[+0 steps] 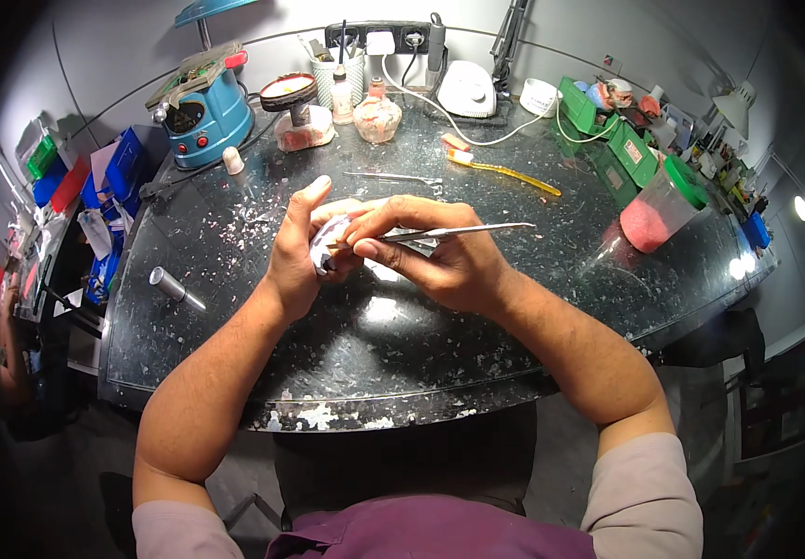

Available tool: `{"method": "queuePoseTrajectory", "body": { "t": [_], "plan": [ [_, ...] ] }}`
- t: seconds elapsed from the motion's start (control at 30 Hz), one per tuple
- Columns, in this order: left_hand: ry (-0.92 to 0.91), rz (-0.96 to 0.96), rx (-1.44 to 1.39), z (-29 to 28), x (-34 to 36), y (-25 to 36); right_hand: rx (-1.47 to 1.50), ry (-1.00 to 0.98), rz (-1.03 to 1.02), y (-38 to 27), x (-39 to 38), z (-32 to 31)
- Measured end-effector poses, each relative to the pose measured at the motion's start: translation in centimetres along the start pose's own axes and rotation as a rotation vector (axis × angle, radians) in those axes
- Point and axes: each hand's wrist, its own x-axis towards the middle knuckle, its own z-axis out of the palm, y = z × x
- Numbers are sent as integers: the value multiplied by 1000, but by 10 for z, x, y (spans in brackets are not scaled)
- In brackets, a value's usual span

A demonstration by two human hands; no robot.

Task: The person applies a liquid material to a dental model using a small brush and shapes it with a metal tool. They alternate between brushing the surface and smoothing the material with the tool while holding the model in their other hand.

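Observation:
Above the middle of the black table, my left hand [293, 261] is closed round a small white plaster-like piece [324, 242] with its thumb raised. Fingers hide much of the piece, so its exact kind does not show. My right hand [463, 270] grips a slim metal carving tool [491, 228] like a pen. One end of the tool points right, past the knuckles, and the other runs toward the white piece. My right fingertips are against or very close to that piece. Beyond my hands, a second thin metal instrument [388, 176] lies on the table.
A shiny metal cylinder [177, 288] lies left of my left forearm. A yellow toothbrush [505, 172] lies beyond my right hand, and a green-lidded tub of pink powder [649, 219] stands farther right. At the back are a blue machine [205, 126] and a pink-stained bottle [377, 119]. Another person's arm [13, 349] shows at far left.

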Motion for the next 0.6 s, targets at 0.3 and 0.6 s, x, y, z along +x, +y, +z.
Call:
{"method": "queuePoseTrajectory", "body": {
  "t": [0.3, 0.6],
  "plan": [
    [-14, -21, -99, -2, 1, -3, 84, -21, 11, 2, 0, -1],
    [-106, -70, -380, -4, 4, -3, 120, -32, -78, 11, 1, -2]
  ]
}}
